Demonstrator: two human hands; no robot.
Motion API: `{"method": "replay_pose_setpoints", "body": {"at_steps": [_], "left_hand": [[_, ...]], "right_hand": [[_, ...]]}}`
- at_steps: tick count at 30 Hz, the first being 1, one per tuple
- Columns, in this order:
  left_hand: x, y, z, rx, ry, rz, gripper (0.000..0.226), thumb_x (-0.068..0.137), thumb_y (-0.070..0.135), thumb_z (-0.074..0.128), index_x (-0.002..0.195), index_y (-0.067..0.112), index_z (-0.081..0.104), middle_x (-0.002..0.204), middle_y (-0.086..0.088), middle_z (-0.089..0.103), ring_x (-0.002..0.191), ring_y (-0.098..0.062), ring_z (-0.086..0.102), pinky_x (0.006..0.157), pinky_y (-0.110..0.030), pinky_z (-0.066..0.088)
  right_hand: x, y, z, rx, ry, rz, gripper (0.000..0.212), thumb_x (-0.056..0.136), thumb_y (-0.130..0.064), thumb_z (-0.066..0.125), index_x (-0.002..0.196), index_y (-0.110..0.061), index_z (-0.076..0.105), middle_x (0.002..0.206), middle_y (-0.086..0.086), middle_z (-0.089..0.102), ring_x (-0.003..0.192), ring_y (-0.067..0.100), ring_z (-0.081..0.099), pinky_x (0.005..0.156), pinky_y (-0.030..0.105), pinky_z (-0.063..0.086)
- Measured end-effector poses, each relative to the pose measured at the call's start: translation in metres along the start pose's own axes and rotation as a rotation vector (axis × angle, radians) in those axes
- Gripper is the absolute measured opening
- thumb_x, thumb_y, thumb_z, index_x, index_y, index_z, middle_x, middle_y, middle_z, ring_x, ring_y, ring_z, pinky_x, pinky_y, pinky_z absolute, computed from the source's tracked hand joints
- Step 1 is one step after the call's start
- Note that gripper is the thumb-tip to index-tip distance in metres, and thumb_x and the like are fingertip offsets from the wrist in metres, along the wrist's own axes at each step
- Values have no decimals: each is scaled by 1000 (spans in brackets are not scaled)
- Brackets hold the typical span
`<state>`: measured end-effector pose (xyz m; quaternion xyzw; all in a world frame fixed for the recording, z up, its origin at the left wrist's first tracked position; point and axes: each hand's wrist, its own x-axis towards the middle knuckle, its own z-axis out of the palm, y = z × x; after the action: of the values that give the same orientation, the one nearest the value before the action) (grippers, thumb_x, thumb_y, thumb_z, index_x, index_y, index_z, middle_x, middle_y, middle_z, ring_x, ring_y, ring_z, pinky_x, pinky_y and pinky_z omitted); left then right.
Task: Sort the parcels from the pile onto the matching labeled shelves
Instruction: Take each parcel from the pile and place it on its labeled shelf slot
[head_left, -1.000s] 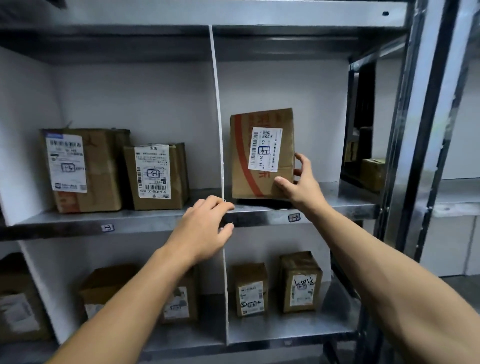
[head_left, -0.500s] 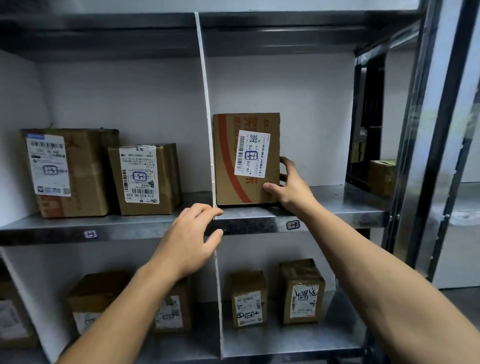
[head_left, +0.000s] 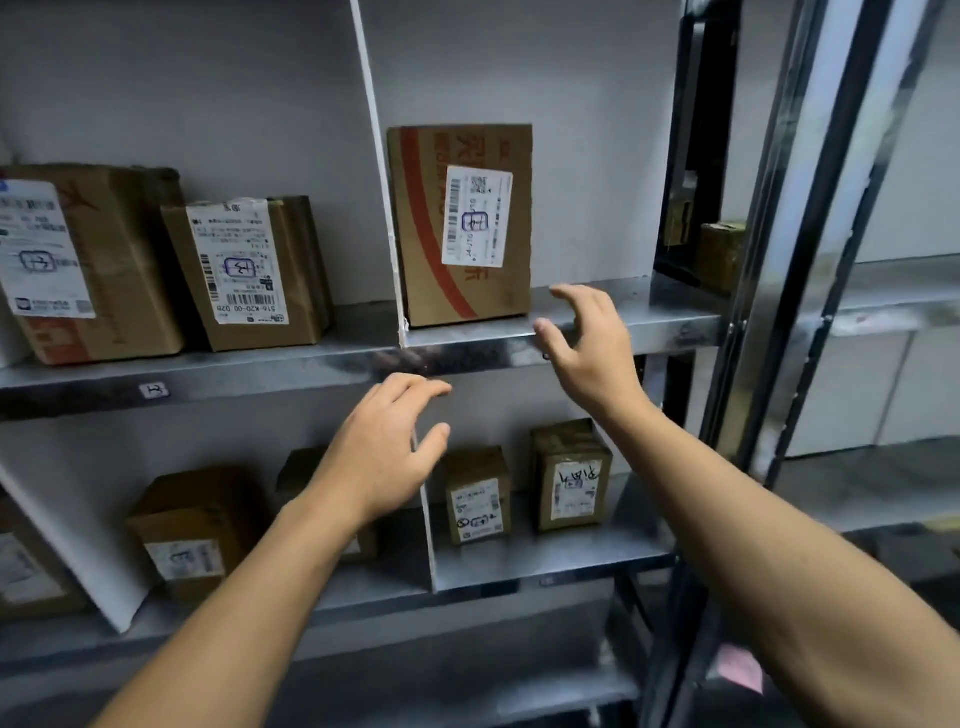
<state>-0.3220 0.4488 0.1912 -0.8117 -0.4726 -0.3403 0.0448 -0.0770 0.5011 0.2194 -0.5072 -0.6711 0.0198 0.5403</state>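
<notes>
Steel shelf (head_left: 649, 312), right bay — parcel (head_left: 462, 223) stands upright against the divider (head_left: 379, 182). Right hand (head_left: 592, 348) just beside it, fingers spread, empty; left hand (head_left: 384, 452) below the shelf edge, relaxed, empty. Placement looks done — next: fetch another from the pile.

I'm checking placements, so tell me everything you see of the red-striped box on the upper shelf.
Brown cardboard box, curved red stripe and red print, standing upright on the metal shelf against the white divider. A white barcode label with a handwritten mark faces out. The right hand is near, not touching.
</notes>
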Motion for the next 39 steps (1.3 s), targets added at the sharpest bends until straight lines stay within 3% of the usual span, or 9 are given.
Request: {"method": "replay_pose_setpoints", "body": {"at_steps": [6,10,13,20,30,39], "left_hand": [[-22,27,35,-70,-87,56,40,89,30,57,129,24,55,124,5,54,115,-15,50,99,-31,40],[-29,56,70,-42,-217,113,41,91,31,57,130,21,54,125,0,54,113,-23,51,100,-41,41],[-32,82,104,-35,-298,153,45,91,31,57,134,19,52,129,-3,53,115,-26,49,101,-40,39],[-32,173,195,-39,-478,376,45,95,37,49,139,24,45,133,2,49,118,-24,46,98,-39,39],[-35,322,324,-38,-689,609,48,94,40,46,139,27,45,135,2,50,118,-25,49,97,-39,41],[-65,394,401,-125,-885,544,51,94,46,45,142,32,38,138,3,46,121,-22,47,99,-41,44]], "right_hand": [[-76,23,-31,-185,-107,25,40,98,-26,63,134,-9,58,135,10,56,127,24,50,109,34,37],[-129,51,-56,-512,-206,88,40,98,-34,58,130,-11,59,128,12,58,114,35,54,94,46,48],[-171,73,-83,-719,-304,168,42,97,-41,54,131,-15,55,126,10,56,112,36,53,85,46,50],[-258,133,-169,-968,-420,426,46,98,-49,44,133,-20,51,133,9,54,125,33,50,93,42,46],[-353,207,-285,-985,-453,811,40,99,-51,42,130,-25,48,138,7,52,126,31,48,97,44,44],[-428,254,-325,-775,-365,1137,53,100,-53,41,148,-31,34,145,8,46,126,32,47,99,43,46]]}}
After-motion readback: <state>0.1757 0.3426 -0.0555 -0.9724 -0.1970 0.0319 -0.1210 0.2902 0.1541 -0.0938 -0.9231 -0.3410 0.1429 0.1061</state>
